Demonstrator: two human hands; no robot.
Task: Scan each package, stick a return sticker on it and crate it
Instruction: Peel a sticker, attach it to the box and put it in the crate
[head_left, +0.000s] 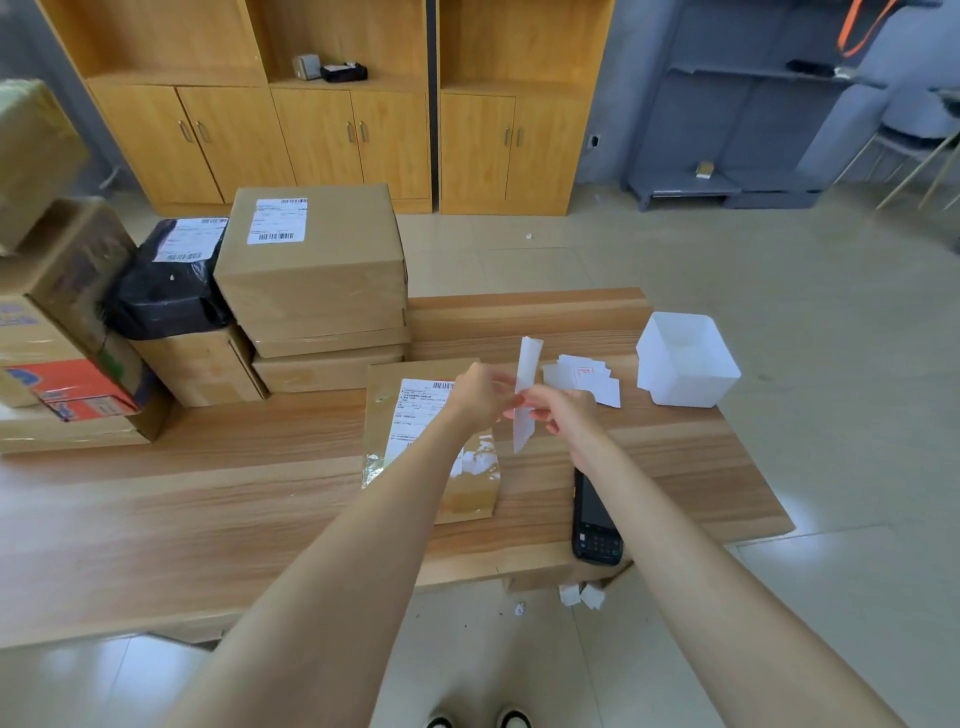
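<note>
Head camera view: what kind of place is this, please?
Probably a small parcel returns room in an office: stacked cardboard packages with shipping labels, a handheld scanner on the wooden table, and wooden cabinets behind.

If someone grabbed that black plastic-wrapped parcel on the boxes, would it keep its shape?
Probably not: the black parcel has wrinkled, sagging film, so it likely flops. The glossy plastic may be slippery. Wedged between cardboard boxes, it might slump once pulled free.

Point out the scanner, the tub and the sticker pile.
scanner (592, 512): head view, its screen.
tub (691, 391): head view, near wall.
sticker pile (584, 375): head view, top sheet.
</note>
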